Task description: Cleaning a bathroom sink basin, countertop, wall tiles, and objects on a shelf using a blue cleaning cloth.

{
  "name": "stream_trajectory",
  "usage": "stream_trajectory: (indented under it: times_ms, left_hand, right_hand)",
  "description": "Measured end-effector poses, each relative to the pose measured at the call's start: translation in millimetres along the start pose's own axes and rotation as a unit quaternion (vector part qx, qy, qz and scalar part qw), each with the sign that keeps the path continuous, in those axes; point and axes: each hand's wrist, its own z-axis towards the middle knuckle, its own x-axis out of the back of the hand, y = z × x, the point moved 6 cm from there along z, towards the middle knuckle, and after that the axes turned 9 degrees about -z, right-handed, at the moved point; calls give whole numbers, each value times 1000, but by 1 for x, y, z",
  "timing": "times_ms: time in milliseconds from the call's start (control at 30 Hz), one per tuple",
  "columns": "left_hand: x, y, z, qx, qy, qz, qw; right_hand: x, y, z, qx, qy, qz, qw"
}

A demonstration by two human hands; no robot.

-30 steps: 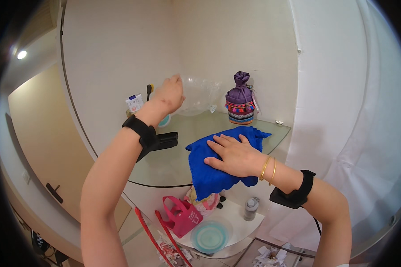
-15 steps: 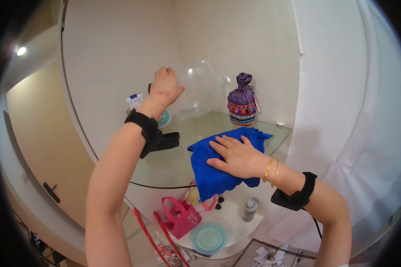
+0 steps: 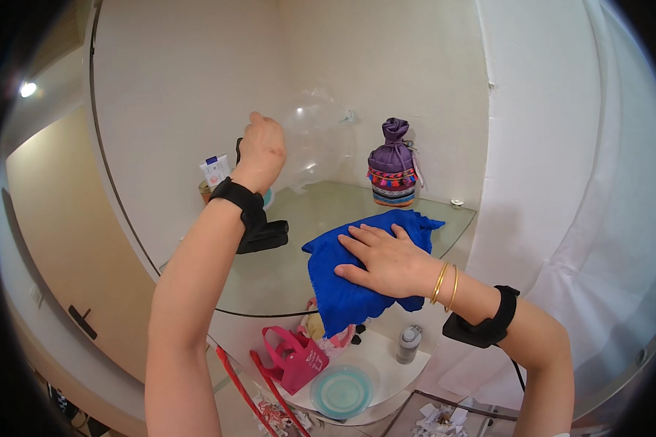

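My right hand (image 3: 390, 264) lies flat with fingers spread on a blue cloth (image 3: 335, 295). The cloth rests on a glass shelf (image 3: 259, 280) and hangs over its front edge. Farther back, my left hand (image 3: 262, 151) is raised with its fingers curled, beside a clear balloon (image 3: 315, 142). Its fingertips are turned away, so what they grip, if anything, is hidden. Part of a black object shows just left of that hand. A purple drawstring bag (image 3: 392, 164) with a patterned, tasselled lower half stands at the back right of the shelf.
Behind my left wrist stand a white tube (image 3: 215, 171) and a round teal-and-white container (image 3: 268, 198). A lower white shelf holds a pink bag (image 3: 295, 364), a turquoise plate (image 3: 342, 391) and a grey bottle (image 3: 409, 344). Red poles (image 3: 242, 386) rise in front.
My left hand's fingers have curled in, and the balloon has tilted and shifted slightly left toward it. My right hand and the cloth have barely moved. The view has shifted a little.
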Motion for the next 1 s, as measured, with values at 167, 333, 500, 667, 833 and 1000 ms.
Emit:
stream_trajectory:
  times_ms: [167, 333, 500, 667, 833, 1000]
  left_hand:
    - [7, 12, -6, -32, 3, -29, 999]
    - [-4, 14, -8, -36, -64, -95, 993]
    - [-9, 17, -3, -43, -179, 74, 980]
    - [-15, 54, -6, -62, -258, -57, 962]
    - [-27, 110, -16, -58, -299, -199, 931]
    - [-66, 148, -27, -17, -292, -286, 912]
  right_hand:
    - [-2, 2, 0, 0, 9, -1, 1000]
    - [0, -1, 0, 6, 10, 2, 1000]
    - [-1, -1, 1, 6, -3, 10, 1000]
    - [-3, 4, 10, 15, -35, 23, 999]
    - [-5, -3, 19, 29, -48, 5, 998]
    - [-2, -6, 16, 40, -45, 19, 998]
